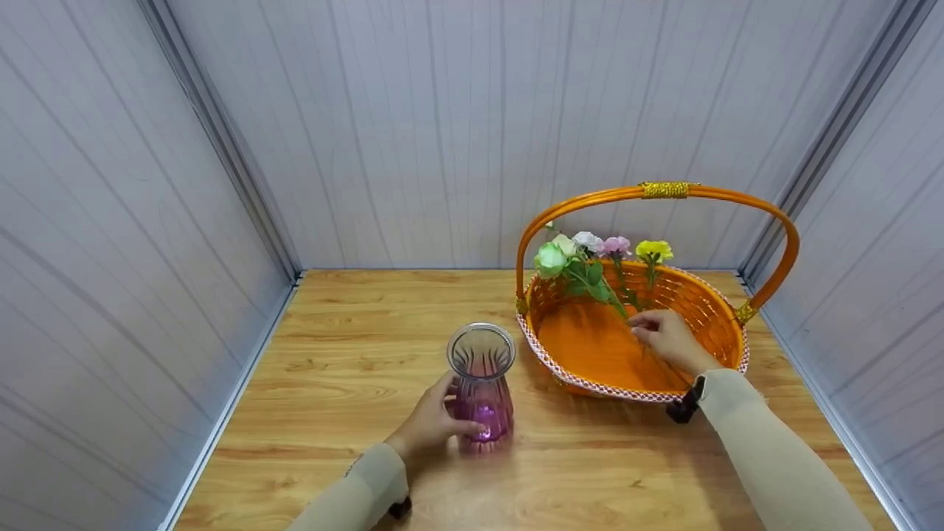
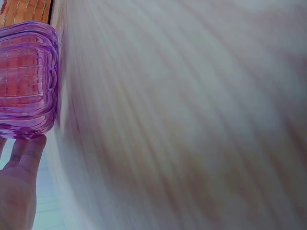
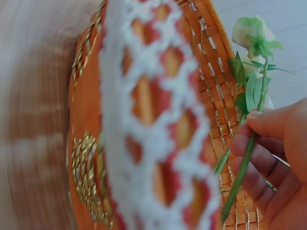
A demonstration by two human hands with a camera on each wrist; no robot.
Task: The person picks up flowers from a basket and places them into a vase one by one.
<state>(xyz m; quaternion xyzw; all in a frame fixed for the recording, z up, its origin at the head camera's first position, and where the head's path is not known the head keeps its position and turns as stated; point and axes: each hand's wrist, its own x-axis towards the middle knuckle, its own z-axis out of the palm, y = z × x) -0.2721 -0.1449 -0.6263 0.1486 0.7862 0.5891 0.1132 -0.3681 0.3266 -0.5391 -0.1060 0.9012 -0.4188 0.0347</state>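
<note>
On the wooden table stands a ribbed glass vase [image 1: 483, 391], clear at the rim and purple toward its base. My left hand [image 1: 435, 420] holds its lower left side, thumb across the front; in the left wrist view the fingers [image 2: 29, 155] touch the purple glass. Over the orange basket [image 1: 590, 346], my right hand [image 1: 667, 339] pinches the green stem of an artificial rose [image 1: 550, 259] between thumb and fingers. This pale green bloom, seen closer as a rose head [image 3: 249, 36] in the right wrist view, points up and left, leaves below it.
White [image 1: 588, 240], pink [image 1: 614, 247] and yellow carnations [image 1: 654, 251] lean at the basket's back rim. A tall arched handle [image 1: 665, 190] rises over the basket. Pale panel walls [image 1: 442, 133] enclose the table [image 1: 354, 354] at the back and both sides.
</note>
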